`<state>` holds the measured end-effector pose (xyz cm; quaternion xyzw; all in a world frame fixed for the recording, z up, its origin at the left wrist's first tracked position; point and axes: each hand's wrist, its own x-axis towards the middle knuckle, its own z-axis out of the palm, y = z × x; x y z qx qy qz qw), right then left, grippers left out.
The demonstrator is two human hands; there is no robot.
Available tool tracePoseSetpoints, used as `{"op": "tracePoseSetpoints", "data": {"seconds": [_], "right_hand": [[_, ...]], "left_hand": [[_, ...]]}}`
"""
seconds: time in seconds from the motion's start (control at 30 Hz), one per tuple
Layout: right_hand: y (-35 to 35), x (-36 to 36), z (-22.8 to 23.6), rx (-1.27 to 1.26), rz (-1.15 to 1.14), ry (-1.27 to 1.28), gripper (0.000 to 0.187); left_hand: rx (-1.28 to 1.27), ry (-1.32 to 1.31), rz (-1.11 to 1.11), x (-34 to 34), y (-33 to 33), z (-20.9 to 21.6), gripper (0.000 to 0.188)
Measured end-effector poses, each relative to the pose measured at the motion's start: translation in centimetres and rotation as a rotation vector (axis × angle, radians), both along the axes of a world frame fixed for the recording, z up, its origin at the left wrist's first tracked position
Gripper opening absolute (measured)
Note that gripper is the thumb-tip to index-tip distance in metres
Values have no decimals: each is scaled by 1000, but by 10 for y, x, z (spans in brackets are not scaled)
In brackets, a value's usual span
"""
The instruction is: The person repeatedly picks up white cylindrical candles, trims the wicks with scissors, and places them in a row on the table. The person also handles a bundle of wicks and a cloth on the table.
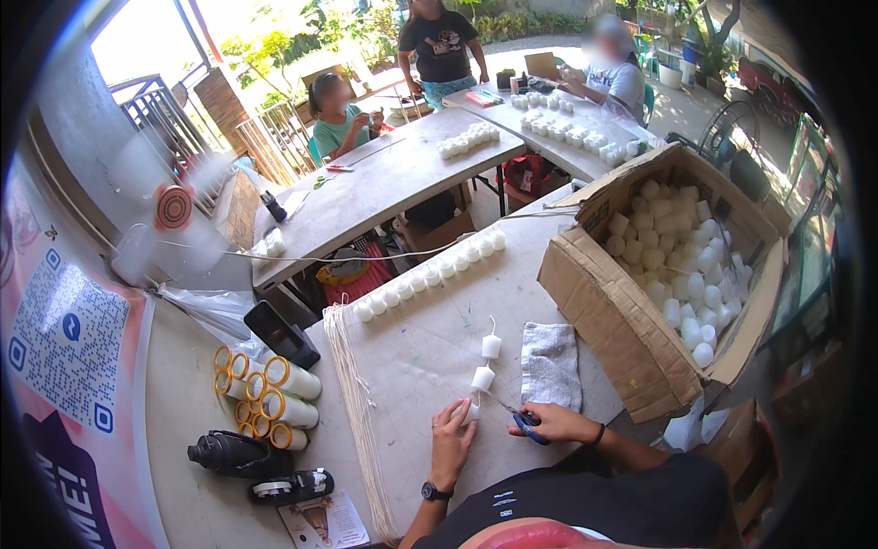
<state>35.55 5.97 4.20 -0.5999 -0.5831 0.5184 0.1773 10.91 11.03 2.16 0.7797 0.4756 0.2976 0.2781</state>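
My left hand [450, 442] has its fingers closed against a small white votive candle [473, 413] near the table's front edge. In my right hand [560, 424] are scissors with blue handles [528, 426], their blades pointing toward the wick by that candle. Whether the blades touch the wick is too small to tell. Just beyond, a tilted white candle [482, 379] and another candle [491, 347] with a wick rising from its top lie in a line. A folded white cloth [551, 366] lies to the right of them.
A cardboard box [608, 316] full of white candles stands at the right. A row of candles [430, 275] crosses the table's far side. Long wick strands [352, 403], yellow-rimmed rolls [291, 409] and a black bottle [240, 454] lie left. Three people are around the farther tables [384, 186].
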Motion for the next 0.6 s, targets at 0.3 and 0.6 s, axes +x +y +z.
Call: {"op": "tracePoseSetpoints", "data": {"seconds": [0.3, 0.6], "right_hand": [[-1, 1, 5, 17, 9, -13, 75], [4, 9, 9, -3, -5, -17, 58]], "left_hand": [[-5, 92, 74, 18, -2, 13, 47], [4, 146, 144, 31, -1, 11, 37]]}}
